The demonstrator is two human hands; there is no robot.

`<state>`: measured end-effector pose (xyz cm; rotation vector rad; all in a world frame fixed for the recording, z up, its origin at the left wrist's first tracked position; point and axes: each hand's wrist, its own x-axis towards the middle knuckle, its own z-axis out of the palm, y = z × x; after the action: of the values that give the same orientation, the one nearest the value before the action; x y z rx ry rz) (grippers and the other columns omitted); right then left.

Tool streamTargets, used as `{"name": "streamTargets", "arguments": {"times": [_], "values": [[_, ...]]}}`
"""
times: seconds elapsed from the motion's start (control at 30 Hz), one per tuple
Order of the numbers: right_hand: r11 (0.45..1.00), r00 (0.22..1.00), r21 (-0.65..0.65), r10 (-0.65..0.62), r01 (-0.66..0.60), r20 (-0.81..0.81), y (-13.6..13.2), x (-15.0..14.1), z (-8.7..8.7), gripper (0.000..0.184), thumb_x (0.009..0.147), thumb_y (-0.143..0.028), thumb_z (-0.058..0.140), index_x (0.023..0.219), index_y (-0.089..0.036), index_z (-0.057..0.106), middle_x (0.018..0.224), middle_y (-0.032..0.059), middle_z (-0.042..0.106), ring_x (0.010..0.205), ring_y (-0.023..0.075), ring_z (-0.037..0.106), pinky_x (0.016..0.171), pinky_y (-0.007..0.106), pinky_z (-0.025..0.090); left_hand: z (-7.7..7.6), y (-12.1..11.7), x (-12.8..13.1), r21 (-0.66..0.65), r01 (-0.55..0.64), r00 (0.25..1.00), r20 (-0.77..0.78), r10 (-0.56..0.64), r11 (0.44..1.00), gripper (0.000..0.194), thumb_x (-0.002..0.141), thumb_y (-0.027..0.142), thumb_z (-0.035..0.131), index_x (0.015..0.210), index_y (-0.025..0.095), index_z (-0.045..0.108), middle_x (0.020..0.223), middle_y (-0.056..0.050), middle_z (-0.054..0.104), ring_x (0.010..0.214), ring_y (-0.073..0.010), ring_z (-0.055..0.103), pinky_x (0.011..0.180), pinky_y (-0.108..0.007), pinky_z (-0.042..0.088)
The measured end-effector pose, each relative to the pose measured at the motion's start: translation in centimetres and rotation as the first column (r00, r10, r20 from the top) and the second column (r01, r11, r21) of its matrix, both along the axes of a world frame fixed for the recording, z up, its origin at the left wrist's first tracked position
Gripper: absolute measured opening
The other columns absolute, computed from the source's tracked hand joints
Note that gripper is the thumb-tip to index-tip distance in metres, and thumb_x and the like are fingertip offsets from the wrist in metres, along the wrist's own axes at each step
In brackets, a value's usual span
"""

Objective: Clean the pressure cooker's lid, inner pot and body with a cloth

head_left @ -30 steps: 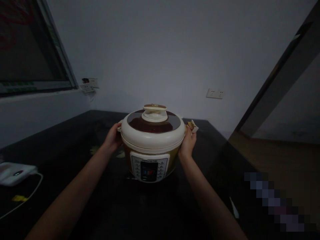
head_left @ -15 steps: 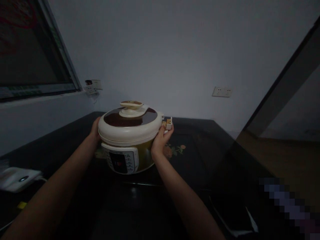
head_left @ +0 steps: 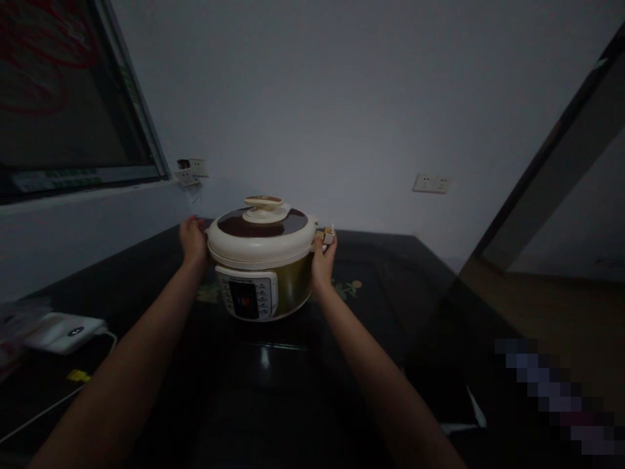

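Note:
A cream and gold electric cooker (head_left: 262, 260) with a brown lid and a front button panel stands on a dark table (head_left: 273, 391). My left hand (head_left: 192, 240) grips the cooker's left side handle. On the opposite side, my right hand (head_left: 323, 259) closes on the right handle, where a small cream clip sticks out. Both arms stretch forward from the bottom of the view.
A white device (head_left: 64, 332) with a cable lies at the table's left edge. Wall sockets (head_left: 430, 184) sit on the back wall and by the window (head_left: 73, 98) at left. A dark slanted beam (head_left: 547, 169) crosses the right side.
The cooker has moved from the table's middle toward the back left, farther from me, with both hands staying on its handles. Its panel now faces slightly left.

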<state>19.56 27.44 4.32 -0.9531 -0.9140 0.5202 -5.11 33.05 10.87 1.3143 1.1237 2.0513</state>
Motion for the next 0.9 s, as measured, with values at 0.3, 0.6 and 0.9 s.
{"name": "streamTargets", "arguments": {"times": [0.3, 0.6, 0.9], "values": [[0.898, 0.859, -0.434, 0.279, -0.076, 0.428, -15.4, 17.4, -3.9, 0.032, 0.065, -0.045, 0.069, 0.088, -0.023, 0.073, 0.096, 0.0075, 0.072, 0.094, 0.0268, 0.065, 0.092, 0.046, 0.046, 0.2, -10.6, 5.7, 0.442, -0.045, 0.921, -0.33, 0.209, 0.896, 0.027, 0.087, 0.014, 0.046, 0.11, 0.018, 0.059, 0.113, -0.005, 0.062, 0.112, -0.0197, 0.054, 0.105, -0.039, 0.037], [0.726, 0.687, -0.642, 0.336, 0.248, 0.645, -26.8, 27.6, -8.5, 0.042, 0.06, -0.038, 0.067, 0.098, -0.02, 0.07, 0.108, 0.0129, 0.068, 0.104, 0.0315, 0.061, 0.097, 0.046, 0.042, -3.8, -13.1, 11.3, 0.39, 0.107, 0.16, -0.914, 0.372, 0.914, 0.053, 0.085, 0.026, 0.061, 0.136, 0.022, 0.048, 0.147, -0.013, 0.043, 0.137, -0.0327, 0.034, 0.114, -0.058, 0.012], [0.709, 0.699, -0.695, 0.438, 0.119, 0.566, -26.6, 25.6, -7.1, 0.017, 0.066, -0.032, 0.061, 0.078, -0.021, 0.054, 0.085, 0.004, 0.059, 0.084, 0.0224, 0.059, 0.075, 0.034, 0.047, -3.9, -12.5, 11.3, 0.384, 0.001, 0.091, -0.92, 0.382, 0.923, 0.053, 0.087, 0.025, 0.06, 0.138, 0.025, 0.046, 0.15, -0.009, 0.039, 0.14, -0.0295, 0.03, 0.116, -0.054, 0.01]]}}
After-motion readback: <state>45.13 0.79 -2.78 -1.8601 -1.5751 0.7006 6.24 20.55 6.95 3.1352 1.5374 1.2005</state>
